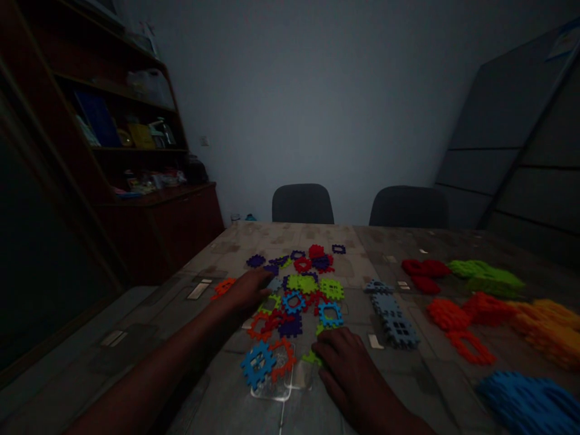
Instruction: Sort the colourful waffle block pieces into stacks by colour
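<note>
My left hand (251, 291) reaches into a scattered pile of plastic interlocking tiles. Its thumb and fingers are apart, close to a purple tile (272, 270) and a grey-blue tile (274, 283). Nearer to me, my right hand (345, 365) rests low over the table, fingers loosely bent and touching a green tile (312, 357) that is partly covered. Just beyond it lies a blue square frame tile (330, 315). A blue tile (258, 364) overlaps an orange frame tile (283, 359) in front. Light green tiles (302, 283) sit mid-pile.
Sorted by colour on the right are grey tiles (393, 320), red tiles (425, 275), green tiles (487, 277), orange tiles (471, 320), yellow-orange tiles (550, 329) and blue tiles (532, 402). Two dark chairs (302, 204) stand behind the patterned table (181, 356).
</note>
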### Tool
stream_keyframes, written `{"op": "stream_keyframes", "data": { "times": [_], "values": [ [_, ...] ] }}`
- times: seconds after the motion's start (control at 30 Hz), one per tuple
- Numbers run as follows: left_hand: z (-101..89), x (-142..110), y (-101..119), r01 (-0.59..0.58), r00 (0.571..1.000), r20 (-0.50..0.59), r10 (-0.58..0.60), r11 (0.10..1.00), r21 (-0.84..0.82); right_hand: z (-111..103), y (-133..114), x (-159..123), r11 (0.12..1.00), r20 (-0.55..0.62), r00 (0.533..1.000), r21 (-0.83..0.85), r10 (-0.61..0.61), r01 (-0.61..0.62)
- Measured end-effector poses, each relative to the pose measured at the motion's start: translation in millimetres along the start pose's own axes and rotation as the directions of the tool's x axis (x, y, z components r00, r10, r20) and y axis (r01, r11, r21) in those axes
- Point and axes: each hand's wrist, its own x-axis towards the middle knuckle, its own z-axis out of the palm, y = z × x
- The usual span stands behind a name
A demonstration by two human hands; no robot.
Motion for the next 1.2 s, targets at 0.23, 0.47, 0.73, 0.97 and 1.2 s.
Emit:
{"op": "stream_keyframes", "data": {
  "times": [0.23,0.47,0.73,0.97,1.2],
  "values": [
    [-3.3,11.1,14.7,0.170,0.984,0.033,-0.173,0.983,0.076,2.9,2.7,-0.8,0.999,0.002,0.999,-0.040,-0.036,0.036],
    [-2.0,14.4,25.9,0.269,0.963,-0.002,-0.269,0.962,0.038,4.6,4.7,-2.3,1.000,-0.044,0.999,0.011,-0.010,0.010],
    [-12.9,-14.0,34.3,0.183,0.969,-0.135,-0.208,0.968,-0.173,0.3,3.7,-1.2,0.996,-0.188,0.981,0.057,-0.053,0.065],
    [-10.8,-10.8,96.8,-0.076,0.985,-0.174,0.013,0.929,-0.363,-83.6,34.3,8.9,0.988,-0.463,0.875,0.017,0.143,-0.152],
    [8.4,45.6,192.0,-0.241,0.970,-0.140,0.201,0.889,-0.391,-136.0,89.6,-0.9,0.826,-0.434,0.728,0.067,0.530,-0.560]
  ]
}}
